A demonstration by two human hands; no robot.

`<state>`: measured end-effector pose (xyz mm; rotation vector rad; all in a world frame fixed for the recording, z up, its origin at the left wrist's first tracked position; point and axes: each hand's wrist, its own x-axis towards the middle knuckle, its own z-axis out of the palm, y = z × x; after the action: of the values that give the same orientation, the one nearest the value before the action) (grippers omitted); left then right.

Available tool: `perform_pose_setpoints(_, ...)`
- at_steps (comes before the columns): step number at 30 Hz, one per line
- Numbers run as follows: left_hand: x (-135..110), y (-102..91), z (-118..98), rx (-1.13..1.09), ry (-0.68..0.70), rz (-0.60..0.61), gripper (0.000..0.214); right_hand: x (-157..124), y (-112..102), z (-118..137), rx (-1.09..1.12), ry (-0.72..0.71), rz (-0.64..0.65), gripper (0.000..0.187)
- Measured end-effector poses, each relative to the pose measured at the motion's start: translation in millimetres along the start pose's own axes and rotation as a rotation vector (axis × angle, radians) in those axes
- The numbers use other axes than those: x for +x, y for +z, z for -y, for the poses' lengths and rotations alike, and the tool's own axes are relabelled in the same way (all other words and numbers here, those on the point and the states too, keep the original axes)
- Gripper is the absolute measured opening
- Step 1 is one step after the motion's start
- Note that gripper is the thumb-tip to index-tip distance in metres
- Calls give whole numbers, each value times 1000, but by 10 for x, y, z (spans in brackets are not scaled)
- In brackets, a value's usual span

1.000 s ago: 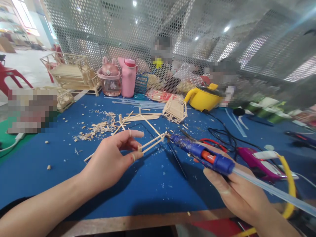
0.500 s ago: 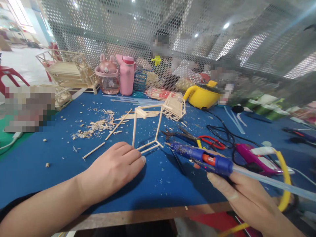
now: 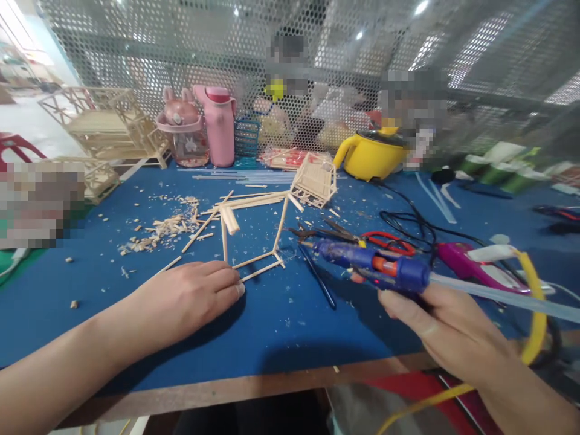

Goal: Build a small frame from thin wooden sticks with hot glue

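Observation:
My right hand (image 3: 446,329) is wrapped round a blue hot-glue gun (image 3: 374,270) with a clear glue stick poking out of its back; the nozzle points left toward a thin wooden stick frame (image 3: 254,238). The frame lies flat on the blue table (image 3: 290,326). My left hand (image 3: 190,296) rests palm down on the table, fingers together, its tips at the near end of the frame's sticks. Whether the fingers pinch a stick is hidden.
Red-handled pliers (image 3: 362,237) and black cables lie behind the gun. A purple glue gun (image 3: 471,266) is at right. Wood offcuts (image 3: 158,229), loose sticks, a small stick model (image 3: 315,181), a yellow pot (image 3: 369,162), pink bottles (image 3: 217,133) and larger stick models (image 3: 104,124) sit farther back by a mesh screen.
The stick frame went from being held up in my left hand to lying flat on the table. My left hand lowered and flattened. The glue gun stayed held, drifting slightly right.

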<state>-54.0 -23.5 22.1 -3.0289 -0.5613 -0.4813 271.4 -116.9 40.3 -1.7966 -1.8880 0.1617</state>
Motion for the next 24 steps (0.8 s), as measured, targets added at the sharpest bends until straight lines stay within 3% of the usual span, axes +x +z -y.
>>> perform_pose_setpoints(2, 9, -23, 22, -38, 15, 41, 31, 210, -63, -36, -18, -24, -126, 43)
perform_pose_setpoints(5, 25, -22, 25, -51, 6, 31, 33, 768, -152, -83, -195, -100, -282, 45)
perform_pose_setpoints(8, 31, 8, 3, -42, -6, -20, 34, 1434, -148, -120, -410, 41, -138, 52)
perform_pose_setpoints(11, 9, 30, 0, -49, -3, -38, 37, 1951, 2, -151, -570, 42, 18, 47)
perform_pose_setpoints(13, -14, 31, 18, -91, 2, -51, 38, 2150, 149, -168, -602, 27, 60, 42)
perform_pose_setpoints(17, -42, 1, 47, -236, -3, -79, 42, 2266, 346, -195, -614, -24, 53, 43)
perform_pose_setpoints(20, -43, -36, 17, -348, -69, -109, 38, 2155, 301, -160, -616, -82, -3, 43)
perform_pose_setpoints(22, -49, -51, -14, -373, -216, -185, 29, 1955, 191, -82, -618, -83, -109, 41)
perform_pose_setpoints(24, -61, -51, -28, -393, -458, -293, 20, 1651, 63, 35, -629, -1, -182, 31)
